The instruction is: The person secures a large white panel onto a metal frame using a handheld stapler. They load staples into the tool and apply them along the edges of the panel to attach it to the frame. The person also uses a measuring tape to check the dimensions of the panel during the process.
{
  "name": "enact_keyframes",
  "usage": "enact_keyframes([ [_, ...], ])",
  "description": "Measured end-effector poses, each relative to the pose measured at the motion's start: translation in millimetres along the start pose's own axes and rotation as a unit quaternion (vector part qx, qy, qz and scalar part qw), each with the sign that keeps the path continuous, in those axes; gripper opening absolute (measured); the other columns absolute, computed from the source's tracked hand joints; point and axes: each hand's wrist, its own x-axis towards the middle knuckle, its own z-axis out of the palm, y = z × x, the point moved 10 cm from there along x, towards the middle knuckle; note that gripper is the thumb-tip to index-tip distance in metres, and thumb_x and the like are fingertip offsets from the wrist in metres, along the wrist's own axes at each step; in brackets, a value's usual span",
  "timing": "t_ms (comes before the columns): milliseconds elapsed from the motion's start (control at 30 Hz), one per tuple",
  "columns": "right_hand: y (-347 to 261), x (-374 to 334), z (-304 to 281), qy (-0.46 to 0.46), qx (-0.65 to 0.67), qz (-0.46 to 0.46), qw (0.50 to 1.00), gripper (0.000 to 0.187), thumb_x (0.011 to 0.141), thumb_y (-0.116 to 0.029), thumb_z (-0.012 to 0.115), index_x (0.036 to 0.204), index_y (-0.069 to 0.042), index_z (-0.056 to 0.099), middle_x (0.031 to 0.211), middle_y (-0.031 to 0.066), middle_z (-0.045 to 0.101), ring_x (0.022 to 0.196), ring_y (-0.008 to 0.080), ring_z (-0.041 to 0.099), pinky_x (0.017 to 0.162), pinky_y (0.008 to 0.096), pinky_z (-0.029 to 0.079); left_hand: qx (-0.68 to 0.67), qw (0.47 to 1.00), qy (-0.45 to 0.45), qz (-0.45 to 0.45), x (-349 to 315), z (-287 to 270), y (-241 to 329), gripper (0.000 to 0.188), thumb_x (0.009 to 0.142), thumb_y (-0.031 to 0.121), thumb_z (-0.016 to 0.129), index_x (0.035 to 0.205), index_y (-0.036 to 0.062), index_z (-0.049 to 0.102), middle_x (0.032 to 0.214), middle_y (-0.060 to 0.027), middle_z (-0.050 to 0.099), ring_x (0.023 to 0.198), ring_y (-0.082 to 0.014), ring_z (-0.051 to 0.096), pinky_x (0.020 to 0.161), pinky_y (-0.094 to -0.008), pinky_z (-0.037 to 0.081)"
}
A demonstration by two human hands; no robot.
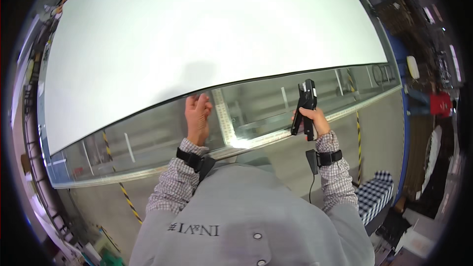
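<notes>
A large white sheet (217,24) with a thin dark edge lies over a glass-topped table (266,111). At its near edge, my left hand (198,116) is closed, fingertips pinching the dark border; how much of the edge lies between them is partly hidden. My right hand (315,119) is wrapped around the handles of a black plier stapler (307,98). The stapler's head points away from me, just short of the sheet's near edge, and does not touch it.
A pale measuring strip (225,118) crosses the glass toward me, and a metal rail (266,141) borders the table's near side. Yellow-black floor tape (130,202) runs below. At the lower right is a checked cloth (375,194). A person in red (440,105) is at the far right.
</notes>
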Motion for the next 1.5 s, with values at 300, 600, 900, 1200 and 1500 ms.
enact_keyframes([
  [300,-5.6,57.5,-16.8,-0.126,-0.065,0.006,0.99,0.019,0.074,-0.015,0.065,0.078,0.002,0.059,0.07,0.0081,0.061,0.064,0.0161,0.061,0.058,0.0268,0.047,-0.028,0.988,-0.073,-0.133,2.5,180.9,-139.0,0.025,0.086,0.016,0.057,0.105,0.0019,0.05,0.087,-0.005,0.057,0.061,-0.0084,0.053,0.049,-0.0179,0.039],
  [600,-6.6,75.4,-14.5,-0.168,-0.068,0.01,0.983,0.021,0.07,-0.009,0.065,0.087,0.002,0.058,0.073,0.0085,0.061,0.062,0.0172,0.061,0.055,0.0271,0.048,-0.018,0.991,0.049,-0.123,17.5,197.1,-172.0,0.019,0.085,0.018,0.058,0.074,0.0036,0.053,0.065,-0.0039,0.056,0.046,-0.0073,0.047,0.038,-0.0187,0.032],
  [900,4.6,78.7,-8.0,-0.157,-0.069,0.025,0.985,0.02,0.07,-0.01,0.066,0.082,0.004,0.058,0.068,0.0091,0.06,0.057,0.0174,0.059,0.052,0.0276,0.047,-0.029,0.989,0.113,-0.094,12.9,189.2,-166.5,0.018,0.082,0.013,0.06,0.071,0.0027,0.051,0.061,-0.0046,0.054,0.041,-0.0069,0.04,0.036,-0.0199,0.028],
  [1200,2.1,85.0,-6.4,-0.11,-0.165,-0.006,0.98,0.019,0.068,-0.012,0.067,0.071,0.004,0.059,0.06,0.0108,0.059,0.048,0.0181,0.058,0.045,0.0291,0.046,0.02,0.991,0.112,-0.064,23.0,179.0,-160.8,0.016,0.081,0.013,0.061,0.074,0.0018,0.052,0.062,-0.0032,0.053,0.045,-0.0052,0.037,0.04,-0.0199,0.027],
  [1500,-35.3,68.2,-106.9,-0.167,0.033,-0.001,0.985,0.024,0.078,-0.013,0.062,0.093,0.005,0.056,0.085,0.0125,0.062,0.075,0.0209,0.063,0.065,0.031,0.052,0.075,0.996,0.027,-0.029,12.8,220.1,-162.3,0.024,0.084,0.027,0.061,0.08,0.005,0.053,0.067,0.0003,0.05,0.048,-0.0052,0.04,0.04,-0.0192,0.028],
])
